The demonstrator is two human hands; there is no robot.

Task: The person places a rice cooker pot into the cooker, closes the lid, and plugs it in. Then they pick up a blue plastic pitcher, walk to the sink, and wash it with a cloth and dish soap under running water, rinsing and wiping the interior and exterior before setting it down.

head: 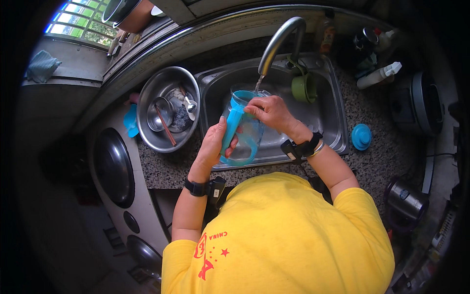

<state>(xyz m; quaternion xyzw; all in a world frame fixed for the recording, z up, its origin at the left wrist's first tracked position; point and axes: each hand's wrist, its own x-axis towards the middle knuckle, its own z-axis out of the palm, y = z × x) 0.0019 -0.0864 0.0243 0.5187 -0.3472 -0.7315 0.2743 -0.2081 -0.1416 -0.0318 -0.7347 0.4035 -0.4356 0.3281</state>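
Over the sink, my left hand (215,141) grips the blue handle (232,126) of a clear plastic pitcher (249,137), which is tilted. Blue bands circle the pitcher at its rim and base. My right hand (271,112) has its fingers curled and its thumb bent at the rim, by the top of the handle; its palm side is hidden. From the curved metal faucet (281,40), a thin stream of water (259,83) falls at the pitcher's mouth. A blue lid (361,136) lies on the speckled countertop to the right of the sink.
Left of the stainless steel sink (339,110) stands a metal basin (141,125) holding a bowl, chopsticks, a spoon and a dark scouring pad. A green cup (304,88) hangs below the faucet. A white spray bottle (378,76) and a dark appliance (416,103) stand at right.
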